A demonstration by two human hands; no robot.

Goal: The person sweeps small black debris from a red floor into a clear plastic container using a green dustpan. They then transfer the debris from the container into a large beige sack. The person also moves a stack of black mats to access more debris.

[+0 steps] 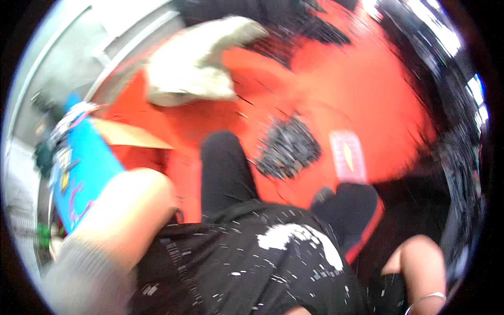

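Note:
My left hand (144,202) is a pale, blurred shape at the lower left, above a grey sleeve, beside a blue board or box side (92,160). Its fingers cannot be made out. At the lower right, my right hand (420,262) is beside my dark clothing, with a thin bracelet at the wrist; its fingers are hidden too. In front of my knees, a heap of small dark grey and black pieces (289,147) lies on the red surface (367,89). Right of the heap is a translucent rectangular item (348,156) with a yellow mark.
A whitish sack or cloth (194,63) lies farther off on the red surface. An orange-tan flat piece (128,134) sticks out near the blue board. Dark, shiny material (459,163) lines the right side, and more dark bundles (278,21) lie at the back.

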